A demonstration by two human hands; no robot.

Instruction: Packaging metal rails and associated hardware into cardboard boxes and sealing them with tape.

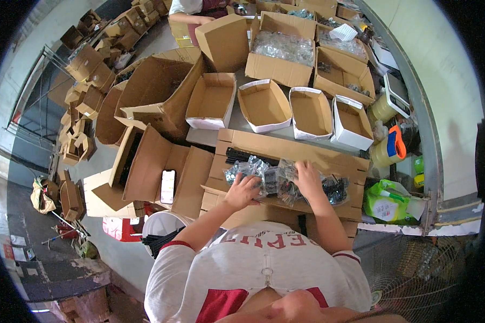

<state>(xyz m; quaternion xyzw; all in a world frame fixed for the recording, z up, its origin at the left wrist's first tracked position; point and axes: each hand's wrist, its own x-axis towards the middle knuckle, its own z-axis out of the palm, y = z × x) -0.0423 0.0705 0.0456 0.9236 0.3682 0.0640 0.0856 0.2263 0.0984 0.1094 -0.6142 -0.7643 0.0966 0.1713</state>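
A long flattened cardboard box [328, 156] lies in front of me. Clear plastic bags of dark parts [337, 191] are spread along its middle, with black strips [237, 156] behind them. At the left end of the row, my left hand [243, 192] has its fingers curled over a clear plastic bag [252, 168]. My right hand [307, 180] is closed on the crinkled plastic of another clear bag [288, 185], close to the middle. What exactly is inside the bags is too small to name.
White-sided open cartons [264, 105] line up behind the cardboard. A phone [168, 187] rests on a carton at left, above a white bucket [159, 223] with black strips. At right are a green bag [385, 204] and an orange-and-blue item [396, 141]. Another person's arm [191, 19] shows at the far side.
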